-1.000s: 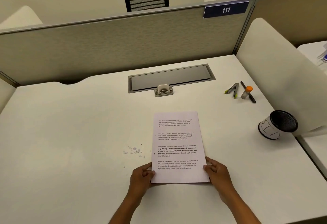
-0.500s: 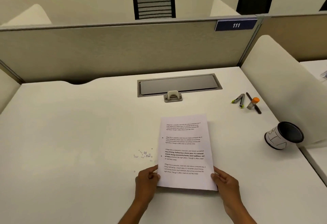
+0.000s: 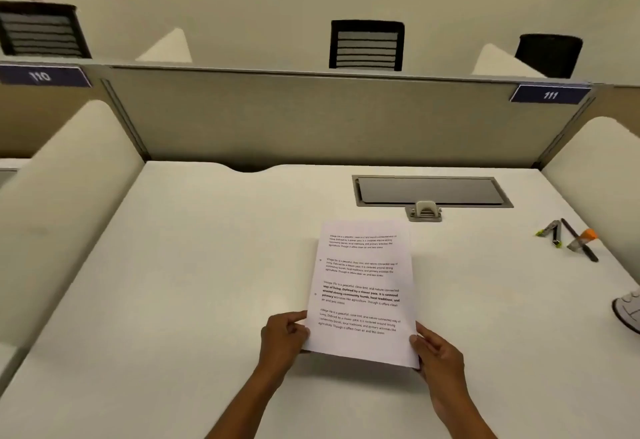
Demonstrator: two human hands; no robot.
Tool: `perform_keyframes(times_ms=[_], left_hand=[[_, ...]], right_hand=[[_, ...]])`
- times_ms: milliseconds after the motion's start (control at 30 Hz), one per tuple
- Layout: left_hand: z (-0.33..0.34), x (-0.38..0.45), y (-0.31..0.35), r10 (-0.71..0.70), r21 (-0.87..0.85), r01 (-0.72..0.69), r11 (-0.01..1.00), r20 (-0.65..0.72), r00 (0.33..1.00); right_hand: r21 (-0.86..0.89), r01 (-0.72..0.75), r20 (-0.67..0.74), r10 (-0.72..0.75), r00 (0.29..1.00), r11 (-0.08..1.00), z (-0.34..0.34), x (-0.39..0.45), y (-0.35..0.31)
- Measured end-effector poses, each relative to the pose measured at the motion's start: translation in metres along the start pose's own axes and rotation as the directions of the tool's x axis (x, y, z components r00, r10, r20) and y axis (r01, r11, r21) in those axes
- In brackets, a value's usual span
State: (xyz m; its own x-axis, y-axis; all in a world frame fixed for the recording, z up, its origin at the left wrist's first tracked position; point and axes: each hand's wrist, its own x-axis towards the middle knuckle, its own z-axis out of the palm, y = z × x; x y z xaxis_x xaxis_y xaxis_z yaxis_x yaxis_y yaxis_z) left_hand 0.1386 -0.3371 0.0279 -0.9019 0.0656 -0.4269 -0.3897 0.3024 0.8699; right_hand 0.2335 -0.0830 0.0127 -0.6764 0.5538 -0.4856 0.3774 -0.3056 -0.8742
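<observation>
White printed sheet of paper (image 3: 362, 286), bearing four blocks of black text, lies lengthwise in the middle of the white bench (image 3: 173, 300). Its near end seems slightly raised, judging by the shadow under it. The left hand (image 3: 282, 341) pinches the lower left edge and the right hand (image 3: 438, 352) the lower right corner, thumbs on top and fingers curled beneath. Holding both sides likely keeps the thin page flat and square to the reader. A grey recessed cable hatch (image 3: 429, 190) sits just beyond the page's far end. An orange-capped tube (image 3: 585, 238) lies well apart on the right, out of the way.
</observation>
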Motion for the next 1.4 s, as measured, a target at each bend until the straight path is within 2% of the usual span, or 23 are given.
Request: perform_keyframes(times_ms=[333,567,767,1000,1233,1400], left_hand=[[-0.170,0.030,-0.022,-0.031,-0.028,0.026,0.999,-0.183,0.983],[-0.252,0.068,-0.031,-0.037,-0.028,0.029,0.999,-0.341,0.939],[-0.294,0.107,-0.034,0.049,0.109,-0.002,0.994,-0.439,0.897],[-0.331,0.156,-0.032,0.096,0.238,0.035,0.971,-0.516,0.851],[-0.350,0.199,-0.035,0.070,0.271,0.093,0.958,-0.534,0.843],[-0.354,0.218,-0.032,0.096,0.273,0.069,0.960,-0.547,0.831]], right_hand=[[-0.050,-0.011,0.168,0.020,0.986,0.999,0.179,-0.023,0.012],[-0.094,-0.029,0.275,0.054,0.960,0.995,0.279,-0.020,0.007],[-0.140,-0.022,0.292,0.062,0.955,0.990,0.349,-0.005,0.006],[-0.248,-0.020,0.260,0.087,0.962,0.969,0.424,0.020,0.011],[-0.334,0.064,0.239,0.019,0.971,0.940,0.472,0.035,0.007],[-0.392,0.098,0.208,-0.016,0.978,0.914,0.492,0.041,0.005]])
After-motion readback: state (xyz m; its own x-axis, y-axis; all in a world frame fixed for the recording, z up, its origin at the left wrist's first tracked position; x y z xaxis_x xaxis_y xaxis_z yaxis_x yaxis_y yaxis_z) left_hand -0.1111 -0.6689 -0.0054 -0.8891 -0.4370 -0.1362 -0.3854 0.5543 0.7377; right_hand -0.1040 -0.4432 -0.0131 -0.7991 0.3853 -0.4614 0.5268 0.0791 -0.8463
